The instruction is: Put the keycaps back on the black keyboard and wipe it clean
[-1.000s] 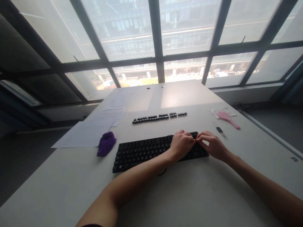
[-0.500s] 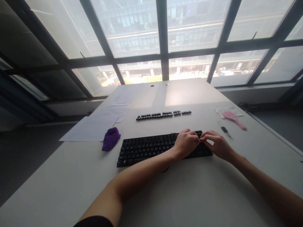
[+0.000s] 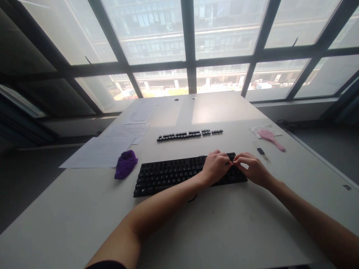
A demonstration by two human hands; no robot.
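Note:
A black keyboard (image 3: 174,175) lies across the white table (image 3: 224,224) in front of me. Both hands rest on its right end, fingertips meeting. My left hand (image 3: 215,167) is curled with its fingers pinched toward the right hand. My right hand (image 3: 251,169) is also pinched, its fingertips pressing at the same spot near the keyboard's top right. What the fingers hold there is too small to make out. A row of loose black keycaps (image 3: 189,134) lies on the table beyond the keyboard.
A purple cloth (image 3: 125,168) sits left of the keyboard, with paper sheets (image 3: 112,145) behind it. At the right lie a pink brush (image 3: 269,138) on a clear bag and a small black tool (image 3: 262,152). Large windows stand behind the table's far edge.
My hands have stayed pinched together at the keyboard's right end. Only the camera view has shifted slightly.

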